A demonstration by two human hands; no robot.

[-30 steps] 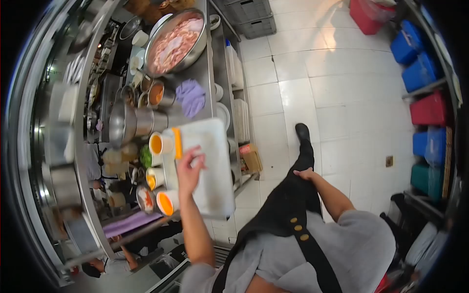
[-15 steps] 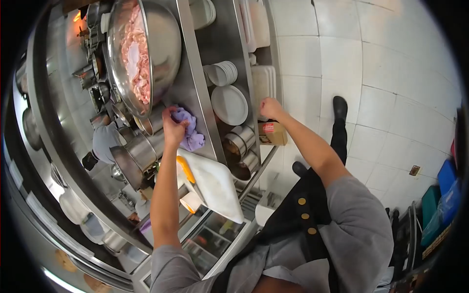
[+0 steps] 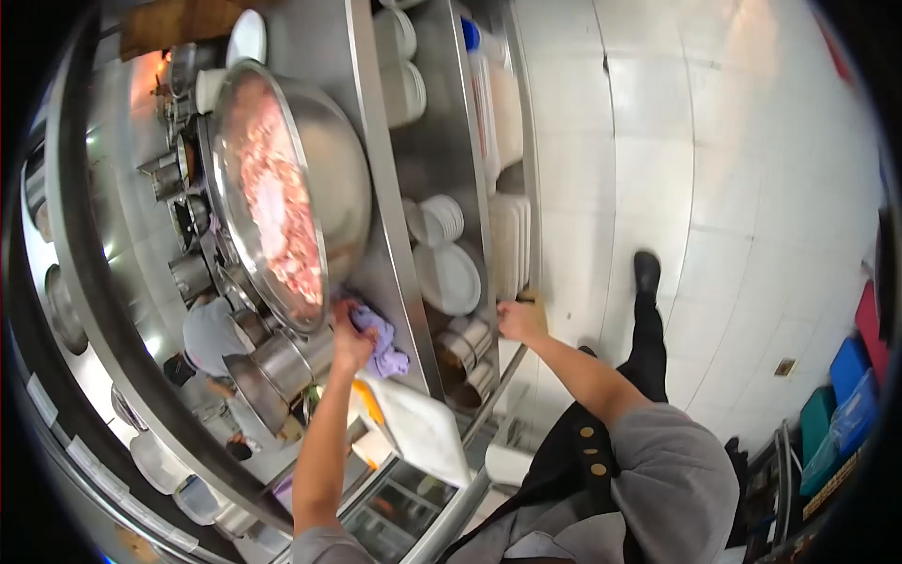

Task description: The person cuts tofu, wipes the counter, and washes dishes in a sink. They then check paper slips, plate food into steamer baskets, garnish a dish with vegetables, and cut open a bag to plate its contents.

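On the steel counter, my left hand [image 3: 351, 340] is closed around part of a crumpled purple cloth [image 3: 381, 344]. Just above that hand stands a large steel bowl [image 3: 334, 179] of raw pink meat [image 3: 277, 202]. Below the cloth lies a white cutting board [image 3: 418, 432] with an orange-handled knife [image 3: 368, 402] at its edge. My right hand [image 3: 519, 321] has its fingers curled, beside the lower shelf near a cardboard box [image 3: 533, 299]; what it holds, if anything, is too small to make out.
White plates [image 3: 449, 280] and steel pots [image 3: 462, 346] sit on the shelf under the counter. Across the counter, a person in grey [image 3: 209, 336] is near large pots [image 3: 268, 381]. Coloured boards [image 3: 850, 367] stand at the far right.
The camera view has shifted, so the bowl, cloth and board appear lower. My right hand now covers more of the cardboard box. My left hand stays on the cloth.
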